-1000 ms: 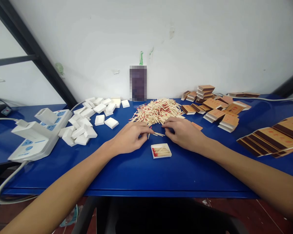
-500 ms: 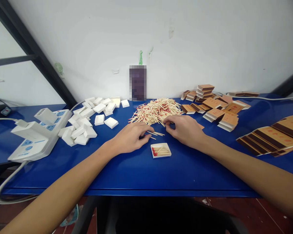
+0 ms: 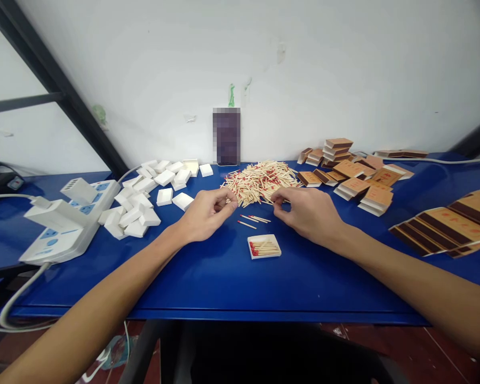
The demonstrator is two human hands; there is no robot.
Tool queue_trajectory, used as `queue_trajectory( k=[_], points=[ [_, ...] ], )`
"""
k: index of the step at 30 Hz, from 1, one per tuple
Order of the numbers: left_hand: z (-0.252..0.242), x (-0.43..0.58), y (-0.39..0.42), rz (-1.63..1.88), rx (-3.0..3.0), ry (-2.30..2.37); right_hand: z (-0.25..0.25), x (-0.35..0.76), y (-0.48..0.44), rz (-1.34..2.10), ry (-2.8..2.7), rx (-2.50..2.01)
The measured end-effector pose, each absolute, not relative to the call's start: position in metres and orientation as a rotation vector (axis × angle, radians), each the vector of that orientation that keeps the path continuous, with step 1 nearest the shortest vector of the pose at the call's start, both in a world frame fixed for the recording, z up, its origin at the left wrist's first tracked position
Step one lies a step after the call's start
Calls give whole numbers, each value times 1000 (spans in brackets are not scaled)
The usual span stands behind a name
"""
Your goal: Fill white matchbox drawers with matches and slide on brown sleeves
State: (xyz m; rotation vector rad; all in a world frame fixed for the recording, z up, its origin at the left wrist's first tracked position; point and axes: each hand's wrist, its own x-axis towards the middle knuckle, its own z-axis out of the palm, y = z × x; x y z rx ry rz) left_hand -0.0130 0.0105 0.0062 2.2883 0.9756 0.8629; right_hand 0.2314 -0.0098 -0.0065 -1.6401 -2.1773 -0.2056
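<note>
A heap of red-tipped matches (image 3: 262, 178) lies against the wall side of the blue table. At its left front edge is my left hand (image 3: 210, 213), thumb and fingers closed in a pinch; whether a match is between them I cannot make out. My right hand (image 3: 308, 213) is curled at the heap's right front edge, fingertips together, their contents hidden. Between the hands lie several loose matches (image 3: 255, 218). Closer to me sits a white matchbox tray (image 3: 278, 253) partly filled with matches, heads to the left.
White inner trays (image 3: 134, 213) are piled at left, beside a power strip (image 3: 92, 226) with plugs and cables. Matchbox sleeves (image 3: 352, 186) are heaped at right, with more flattened ones (image 3: 452, 224) nearer the right edge. A dark pixelated rectangle (image 3: 227, 136) leans on the wall.
My left hand has moved up and left, away from the loose matches to the heap's edge. Those matches now lie free on the table. My right hand has barely moved.
</note>
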Motion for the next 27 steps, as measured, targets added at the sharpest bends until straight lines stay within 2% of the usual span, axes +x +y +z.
queue_trajectory(
  k=[7, 14, 19, 27],
  points=[
    [2, -14, 16, 628, 2647, 998, -10, 232, -8, -255, -2221, -1579],
    [1, -16, 17, 491, 2619, 1127, -7, 234, -11, -332, -2210, -1469],
    [3, -17, 18, 347, 2674, 1121, -8, 233, -12, -151, -2345, -1326],
    [3, -23, 21, 462, 2649, 879, -8, 233, -16, 38, -2506, -1216]
  ],
)
